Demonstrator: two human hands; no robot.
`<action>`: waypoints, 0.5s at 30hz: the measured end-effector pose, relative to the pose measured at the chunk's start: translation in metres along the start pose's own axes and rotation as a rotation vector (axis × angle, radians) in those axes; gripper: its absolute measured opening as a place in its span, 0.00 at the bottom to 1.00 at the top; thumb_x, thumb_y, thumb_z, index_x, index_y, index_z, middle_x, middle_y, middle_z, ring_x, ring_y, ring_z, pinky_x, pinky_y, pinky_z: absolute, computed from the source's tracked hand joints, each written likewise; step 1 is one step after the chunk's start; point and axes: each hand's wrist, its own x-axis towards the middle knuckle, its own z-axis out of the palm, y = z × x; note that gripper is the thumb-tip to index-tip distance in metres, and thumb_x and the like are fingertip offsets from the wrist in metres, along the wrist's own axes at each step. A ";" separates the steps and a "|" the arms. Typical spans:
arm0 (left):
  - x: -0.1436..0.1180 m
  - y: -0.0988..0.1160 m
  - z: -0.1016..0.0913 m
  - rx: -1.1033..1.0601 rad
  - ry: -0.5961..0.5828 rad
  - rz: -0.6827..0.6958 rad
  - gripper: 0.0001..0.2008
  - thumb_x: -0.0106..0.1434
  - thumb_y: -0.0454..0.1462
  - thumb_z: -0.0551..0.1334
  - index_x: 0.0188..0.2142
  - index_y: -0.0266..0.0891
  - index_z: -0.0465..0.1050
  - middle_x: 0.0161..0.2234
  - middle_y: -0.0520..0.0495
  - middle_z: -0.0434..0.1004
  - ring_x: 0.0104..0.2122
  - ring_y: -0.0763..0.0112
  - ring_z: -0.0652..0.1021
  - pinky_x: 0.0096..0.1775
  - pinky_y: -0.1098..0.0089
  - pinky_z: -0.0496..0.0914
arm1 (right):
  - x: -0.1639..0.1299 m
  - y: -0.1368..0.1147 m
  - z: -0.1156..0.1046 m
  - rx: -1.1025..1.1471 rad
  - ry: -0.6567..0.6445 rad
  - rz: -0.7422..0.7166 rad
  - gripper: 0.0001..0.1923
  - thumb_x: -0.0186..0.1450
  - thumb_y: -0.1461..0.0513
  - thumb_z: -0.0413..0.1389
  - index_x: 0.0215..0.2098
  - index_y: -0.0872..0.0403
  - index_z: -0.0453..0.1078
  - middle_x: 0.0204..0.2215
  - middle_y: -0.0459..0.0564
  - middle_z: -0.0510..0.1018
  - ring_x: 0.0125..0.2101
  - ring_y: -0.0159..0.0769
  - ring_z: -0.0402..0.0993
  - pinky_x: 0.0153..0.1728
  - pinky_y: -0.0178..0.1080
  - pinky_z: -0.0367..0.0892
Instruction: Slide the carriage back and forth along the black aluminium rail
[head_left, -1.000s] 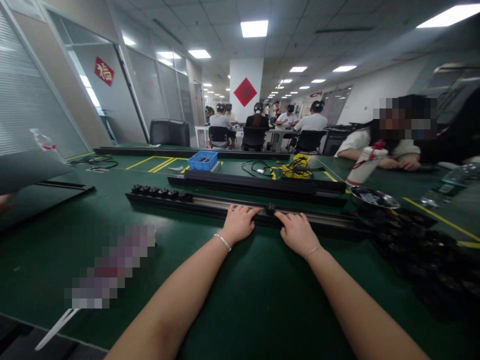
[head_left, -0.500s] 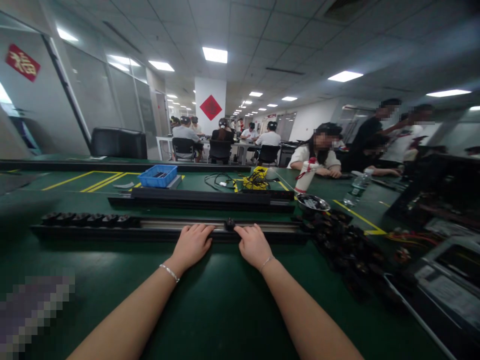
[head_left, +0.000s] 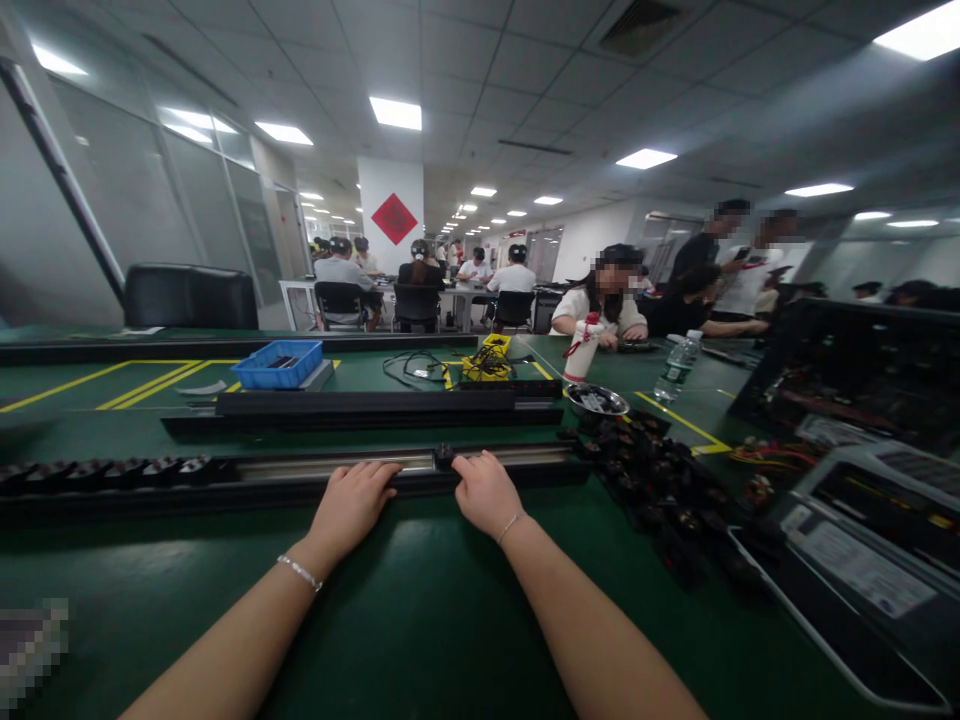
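Note:
A long black rail (head_left: 300, 490) with a bright metal strip along its top lies across the table in front of me. My left hand (head_left: 352, 502) grips its near side, fingers over the top and thumb at the front. Just to the right, my right hand (head_left: 486, 492) has its fingertips at a small black block (head_left: 444, 456) that sits on the strip. The fingers partly hide their contact with the block. Several black blocks (head_left: 124, 472) with metallic tops stand in a row on the rail's left part.
Behind lies another black rail (head_left: 360, 403), with a blue bin (head_left: 279, 364) and a yellow basket (head_left: 487, 360) of cables beyond. Right are piled black parts (head_left: 660, 480), a metal bowl (head_left: 596, 400), a bottle (head_left: 677, 368) and an opened computer case (head_left: 862, 540). A person (head_left: 600, 300) sits opposite.
My view has turned a little to the right, so the table and rails appear farther left. Both hands stay at the rail, the right one still by the small block.

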 end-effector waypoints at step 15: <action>0.001 0.000 0.002 0.003 0.017 0.008 0.16 0.63 0.39 0.53 0.50 0.45 0.65 0.45 0.48 0.75 0.43 0.64 0.72 0.41 0.64 0.59 | 0.002 0.003 -0.003 -0.021 -0.011 0.018 0.11 0.59 0.67 0.46 0.36 0.53 0.67 0.31 0.48 0.76 0.35 0.33 0.68 0.51 0.37 0.51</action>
